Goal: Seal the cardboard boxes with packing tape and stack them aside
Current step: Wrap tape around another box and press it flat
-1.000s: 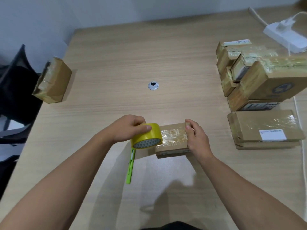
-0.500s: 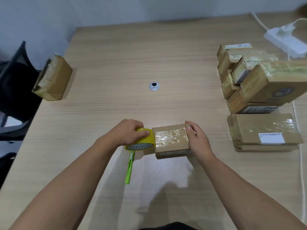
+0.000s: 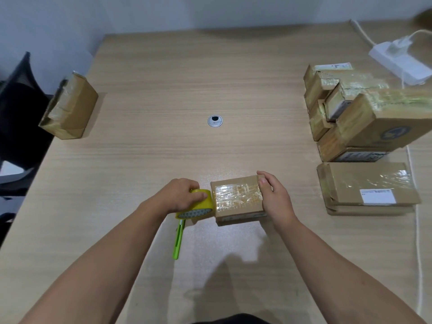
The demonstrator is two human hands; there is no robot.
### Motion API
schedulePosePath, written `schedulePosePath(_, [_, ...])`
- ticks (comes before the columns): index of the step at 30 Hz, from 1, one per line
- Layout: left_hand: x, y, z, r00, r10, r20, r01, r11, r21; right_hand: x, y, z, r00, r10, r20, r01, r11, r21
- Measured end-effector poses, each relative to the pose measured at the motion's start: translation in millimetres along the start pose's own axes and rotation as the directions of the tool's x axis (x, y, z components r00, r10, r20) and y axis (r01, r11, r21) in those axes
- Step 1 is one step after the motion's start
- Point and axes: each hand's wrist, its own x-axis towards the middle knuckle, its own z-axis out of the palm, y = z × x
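Head view, only one we have. We see a wooden table (image 3: 163,90) from above, with both forearms coming in from 6 o'clock.

The left hand (image 3: 181,195) grips a yellow tape roll (image 3: 198,206), fingers curled over the top and thumb on the near side. The roll is tilted, its open core facing us, and its right edge is pressed against the left end of the small box (image 3: 237,198). That box lies flat just below table centre, its top covered in shiny clear tape.

The right hand (image 3: 274,197) holds the box at its 3 o'clock end, fingers wrapped over the far right corner and thumb on top.

A green tool (image 3: 178,239) lies on the table at 7 o'clock from the box, its top end tucked under the roll. Knife or pen, we cannot tell.

Other things:
- At 3 o'clock from the small box, well apart, flat boxes (image 3: 367,183) are stacked, the top one with a white label.
- At 1 o'clock, a pile of boxes (image 3: 364,118), taped, some leaning.
- At 10 o'clock, on the table's left edge, a lone box (image 3: 70,111) stands tilted.
- At 12 o'clock, a round metal cable hole (image 3: 215,120).
- In the far right corner, a white power strip (image 3: 402,64) with a plug in it.
- Down the right edge runs a white cable (image 3: 418,230).
- Off the table at 9 o'clock, a black chair (image 3: 16,90).
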Motion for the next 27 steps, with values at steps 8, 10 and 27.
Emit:
schedulePosePath(8, [1.3, -2.3, 2.4, 0.999, -0.042, 0.001, 0.041, 0.988, -0.146, 0.6, -10.6, 11.6, 0.988, -0.13, -0.078, 0.086, 0.905, -0.416])
schedulePosePath(10, [1.0, -3.3, 6.4, 0.999, -0.046, -0.017, 0.042, 0.982, -0.182, -0.3, -13.2, 16.2, 0.975, -0.202, -0.088, 0.09, 0.73, -0.677])
schedulePosePath(27, [-26.1, -60.7, 79.3, 0.888, -0.422, -0.185, 0.306, 0.841, -0.447, -9.8, -19.6, 44.6, 0.953, -0.246, 0.175, 0.28, 0.502, -0.818])
